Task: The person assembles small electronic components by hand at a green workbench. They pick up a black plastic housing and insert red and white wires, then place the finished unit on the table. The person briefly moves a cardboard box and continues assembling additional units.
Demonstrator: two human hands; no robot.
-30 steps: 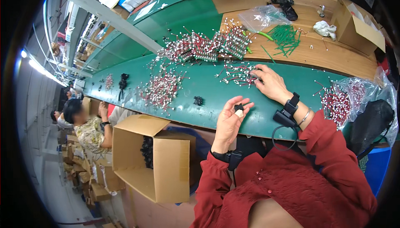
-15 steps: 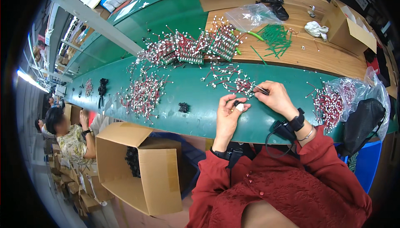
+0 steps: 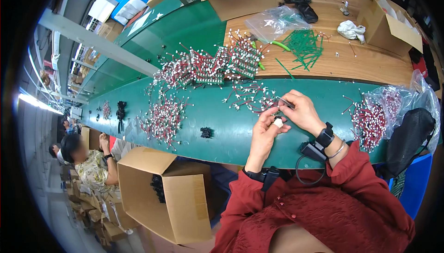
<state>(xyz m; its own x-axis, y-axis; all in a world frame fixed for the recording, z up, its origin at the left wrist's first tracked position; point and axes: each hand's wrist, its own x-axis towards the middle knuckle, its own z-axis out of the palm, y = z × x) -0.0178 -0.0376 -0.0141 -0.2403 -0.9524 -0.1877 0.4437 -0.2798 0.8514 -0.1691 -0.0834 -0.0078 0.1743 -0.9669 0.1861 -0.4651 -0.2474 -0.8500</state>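
Left hand (image 3: 264, 135): palm turned up, fingers half curled, thumb and fingertips pinched on a small black part (image 3: 277, 117); a white piece (image 3: 278, 123) at the thumb tip, whether cover or component cannot be told. Right hand (image 3: 303, 113): thumb and forefinger closed on a thin dark tool (image 3: 286, 103), its tip meeting the left fingertips; remaining fingers folded in. The black part thus lies between the two hands, just above the green worktop (image 3: 236, 144).

Just beyond the left fingertips: loose red leads (image 3: 249, 97) with white ends; farther beyond and leftward: a row of circuit boards (image 3: 208, 70), thick with similar wires; well left of the left hand: a broad heap of red-and-white leads (image 3: 164, 121); nearer on that side: a small black cluster (image 3: 206, 132).

Right of the right hand: clear plastic bag (image 3: 418, 93) and a pile of red leads (image 3: 368, 121); beside them, a black mesh pouch (image 3: 410, 135).

Beyond the right hand, on a wood-grain board (image 3: 370, 63): green strips (image 3: 303, 52); a green-handled tool (image 3: 280, 46); a crumpled white wad (image 3: 351, 30).

Below and left of the left hand: open carton (image 3: 187, 207), black parts (image 3: 157, 188) inside; farther left, a seated co-worker (image 3: 95, 167).
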